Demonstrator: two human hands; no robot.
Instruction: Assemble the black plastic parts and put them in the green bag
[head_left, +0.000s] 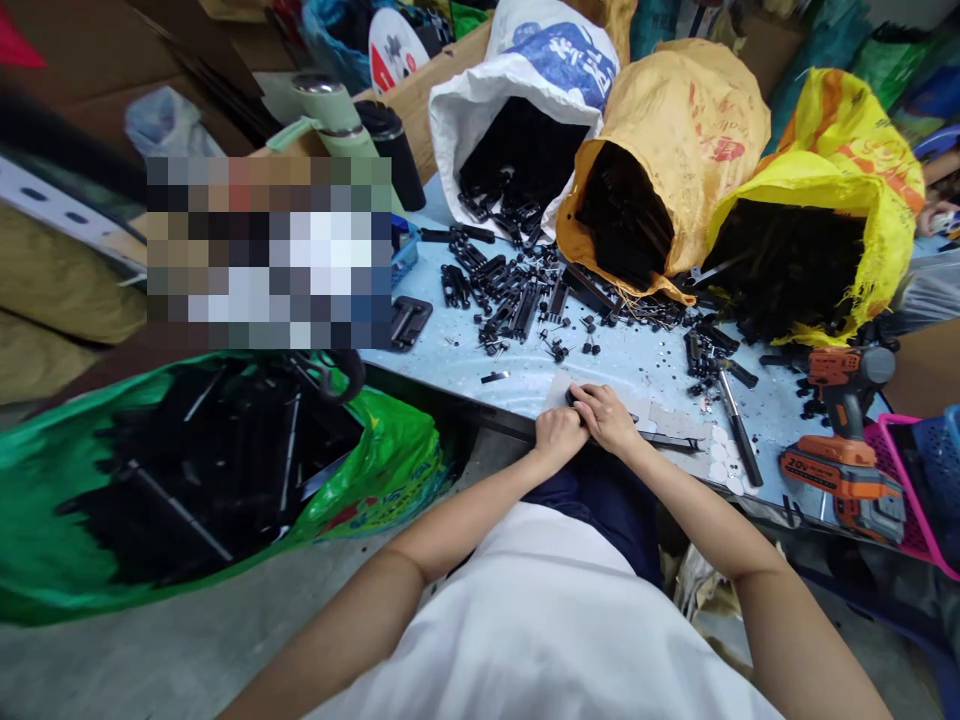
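Both my hands meet at the near edge of the light blue table (637, 365). My left hand (559, 437) is closed, its fingers curled against my right. My right hand (609, 418) is closed over a small black plastic part (571, 398) that shows just past its fingertips. A long flat black strip (671, 438) lies on the table just right of my right hand. Loose black plastic parts (510, 295) are scattered across the middle of the table beyond my hands.
Three open sacks of black parts stand at the back: white (525, 110), orange (675, 150), yellow (832, 190). An orange cordless drill (844, 440) and a black rod (739, 430) lie at right. A green bag (195, 470) of parts sits on the floor at left. Flasks (337, 115) stand behind.
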